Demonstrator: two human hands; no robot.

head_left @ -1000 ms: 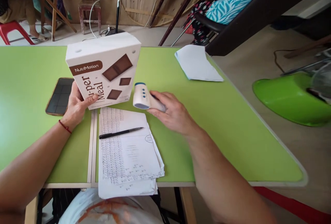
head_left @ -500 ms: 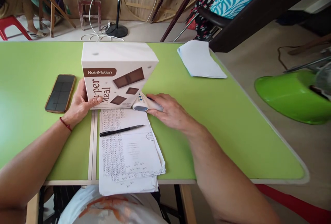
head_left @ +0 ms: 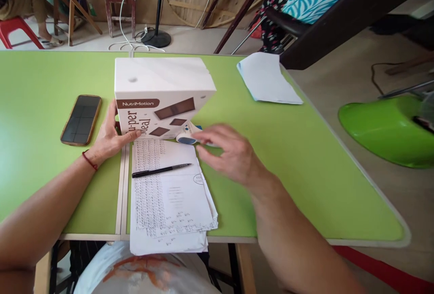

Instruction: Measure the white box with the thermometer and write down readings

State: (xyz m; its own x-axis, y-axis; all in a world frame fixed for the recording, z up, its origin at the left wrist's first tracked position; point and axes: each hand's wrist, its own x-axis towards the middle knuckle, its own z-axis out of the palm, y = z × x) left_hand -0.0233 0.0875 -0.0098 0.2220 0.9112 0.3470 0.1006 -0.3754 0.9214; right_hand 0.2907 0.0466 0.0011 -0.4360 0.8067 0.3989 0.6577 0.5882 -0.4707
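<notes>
My left hand [head_left: 115, 133] grips a white cardboard box [head_left: 162, 74] at its lower left corner, thumb on the printed front. The box is lettered NutriMotion and shows brown bars; it tilts slightly toward me. Against its lower right corner lies a white object with a blue-grey oval end and blue dots [head_left: 186, 139], whose kind I cannot make out. My right hand [head_left: 230, 151] is just right of it, slightly blurred, thumb and fingers apart. Below the box, a stack of handwritten papers [head_left: 183, 194] bears a black pen [head_left: 162, 170].
A phone in a brown case [head_left: 81, 120] lies left of the box on the green table [head_left: 278, 172]. Folded white paper [head_left: 269, 79] rests at the far right. A green plastic chair [head_left: 386, 131] stands beyond the table's right edge. Someone sits at the far left.
My right hand has let go of the white object and lifted slightly away from it. The box has tipped a little toward me, with my left hand still holding it.
</notes>
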